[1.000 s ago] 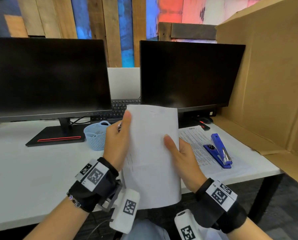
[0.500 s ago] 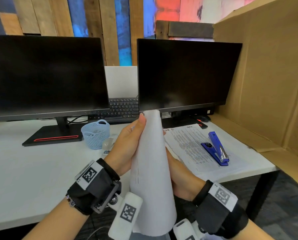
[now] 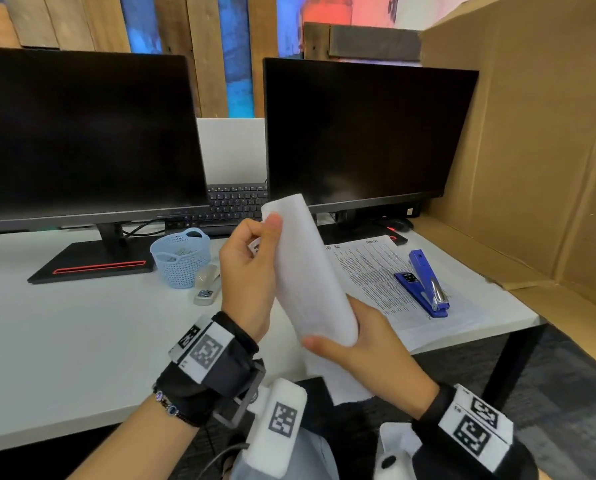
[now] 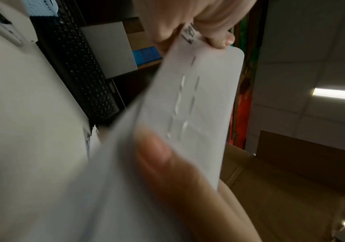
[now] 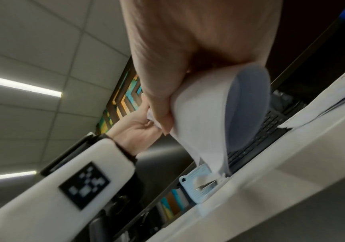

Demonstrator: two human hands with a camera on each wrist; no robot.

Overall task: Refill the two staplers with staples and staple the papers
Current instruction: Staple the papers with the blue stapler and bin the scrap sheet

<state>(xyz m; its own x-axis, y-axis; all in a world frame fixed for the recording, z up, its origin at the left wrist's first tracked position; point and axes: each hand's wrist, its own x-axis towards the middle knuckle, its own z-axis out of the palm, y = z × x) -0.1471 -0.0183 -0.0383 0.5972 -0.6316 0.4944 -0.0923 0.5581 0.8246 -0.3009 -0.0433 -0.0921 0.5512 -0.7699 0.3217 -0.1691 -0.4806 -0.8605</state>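
Both hands hold a white sheaf of papers [image 3: 307, 278] above the desk's front edge, bent over into a curve. My left hand [image 3: 251, 271] pinches its top corner [image 4: 190, 34], thumb in front. My right hand [image 3: 366, 344] grips the lower part, thumb across the fold [image 5: 200, 114]. A blue stapler [image 3: 426, 284] lies closed on printed sheets [image 3: 369, 271] at the right of the white desk [image 3: 64, 334]. A pale translucent stapler [image 3: 207, 285] lies beside a light blue basket [image 3: 180, 259] with staples inside.
Two dark monitors [image 3: 82, 140] stand at the back with a black keyboard [image 3: 232, 204] between them. A cardboard wall [image 3: 532, 150] closes off the right side. A mouse [image 3: 398, 224] sits under the right monitor.
The papers went from flat and upright to curled over and tilted right. My left hand shifted to the top corner and my right hand slid down round the lower part.
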